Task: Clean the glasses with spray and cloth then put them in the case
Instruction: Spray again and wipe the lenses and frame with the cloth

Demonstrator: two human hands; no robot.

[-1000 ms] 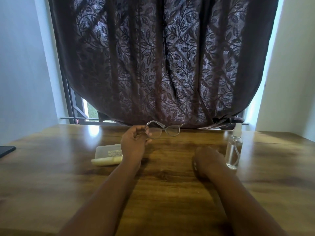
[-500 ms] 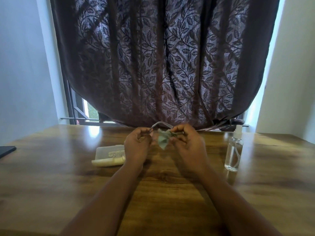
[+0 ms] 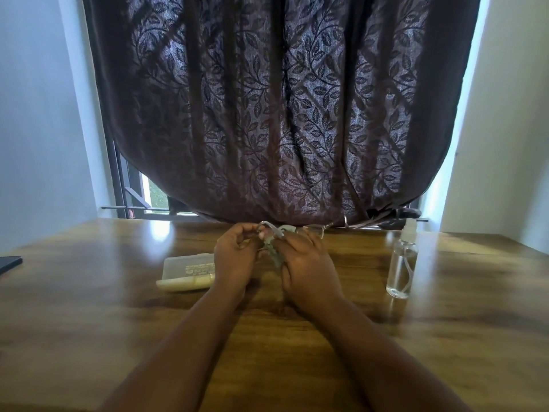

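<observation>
Over the middle of the wooden table (image 3: 297, 337), my left hand (image 3: 236, 257) pinches the thin-framed glasses (image 3: 315, 230) by their left side. My right hand (image 3: 306, 263) grips a small grey-green cloth (image 3: 273, 254) and presses it against the left lens. Most of the frame is hidden behind my fingers; only one temple arm and the right lens rim show. The pale glasses case (image 3: 188, 272) lies shut on the table just left of my left hand. A clear spray bottle (image 3: 401, 263) with a white nozzle stands upright to the right of my right hand.
A dark flat object (image 3: 9, 263) lies at the table's far left edge. A dark leaf-patterned curtain (image 3: 273, 114) hangs behind the table's far edge, with a window frame (image 3: 124, 191) showing at its lower left.
My right hand rose from the table with the cloth and joined the glasses, then slid to the left lens. The glasses have dropped slightly lower.
</observation>
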